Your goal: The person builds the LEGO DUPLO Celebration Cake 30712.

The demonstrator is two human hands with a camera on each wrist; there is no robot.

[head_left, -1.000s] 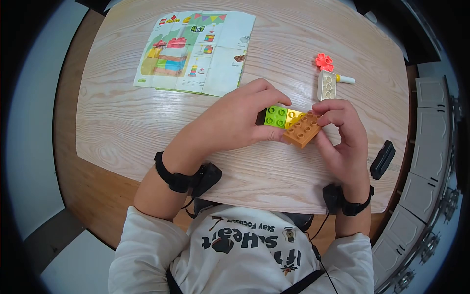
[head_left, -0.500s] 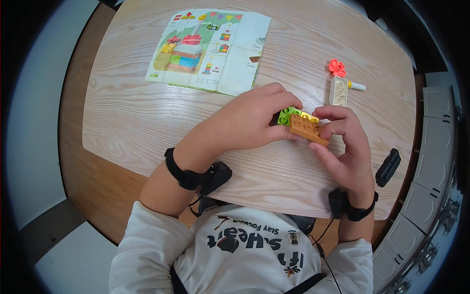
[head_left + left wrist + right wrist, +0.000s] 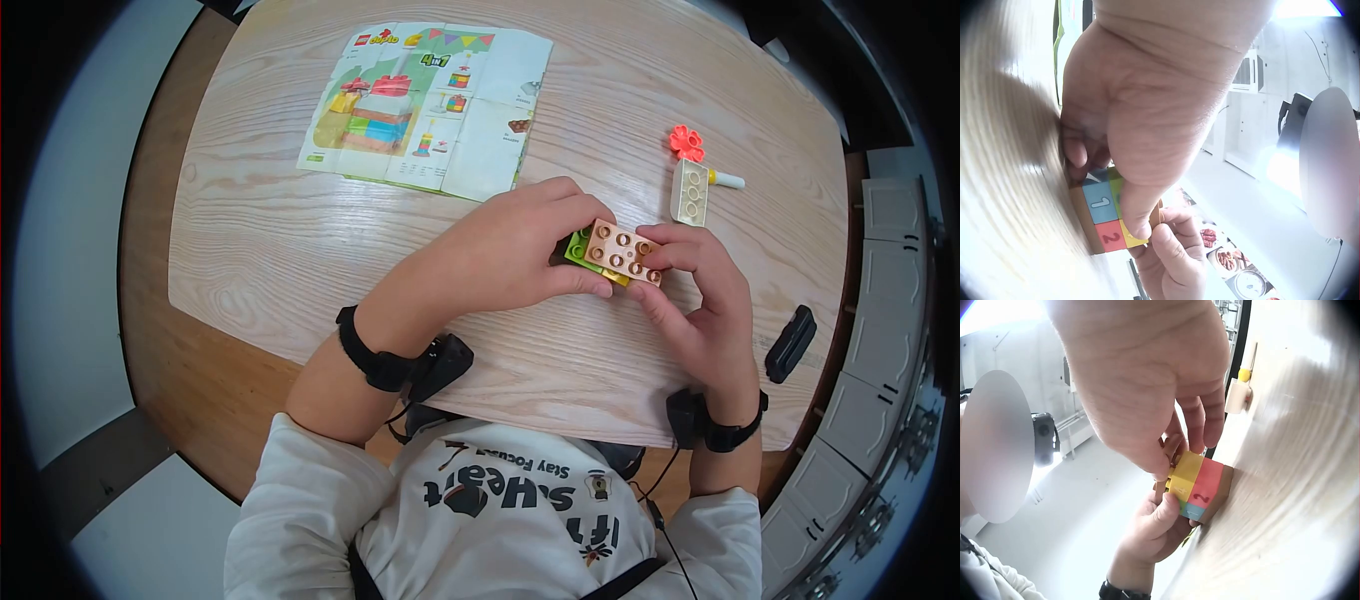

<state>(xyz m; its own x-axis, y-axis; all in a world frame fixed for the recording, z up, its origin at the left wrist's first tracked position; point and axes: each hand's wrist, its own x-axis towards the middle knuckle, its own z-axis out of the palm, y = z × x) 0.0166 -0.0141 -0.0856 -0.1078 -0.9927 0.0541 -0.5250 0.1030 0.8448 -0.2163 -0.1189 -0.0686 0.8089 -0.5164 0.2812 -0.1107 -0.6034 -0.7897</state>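
My left hand (image 3: pixel 515 245) grips a small stack of toy building bricks from its left side. The stack has a brown bottom brick (image 3: pixel 1083 215), a blue brick (image 3: pixel 1102 201) marked 1 and a red brick (image 3: pixel 1110 237) marked 2. Above these are a green brick (image 3: pixel 576 250) and a yellow brick (image 3: pixel 1186 474). With thumb and fingers, my right hand (image 3: pixel 708 300) pinches a light brown eight-stud brick (image 3: pixel 624 254) by its right end. That brick lies slightly askew over the green and yellow ones, its studs facing up.
An instruction booklet (image 3: pixel 480 150) lies at the back left of the wooden table (image 3: pixel 250 230). Beyond my right hand are a cream brick (image 3: pixel 690 190), a red flower piece (image 3: pixel 686 143) and a white-and-yellow candle-like piece (image 3: pixel 728 180). A black device (image 3: pixel 791 345) sits at the right.
The light brown brick has turned from a steep tilt to lie nearly flat over the green and yellow bricks. My left hand stays round the stack.
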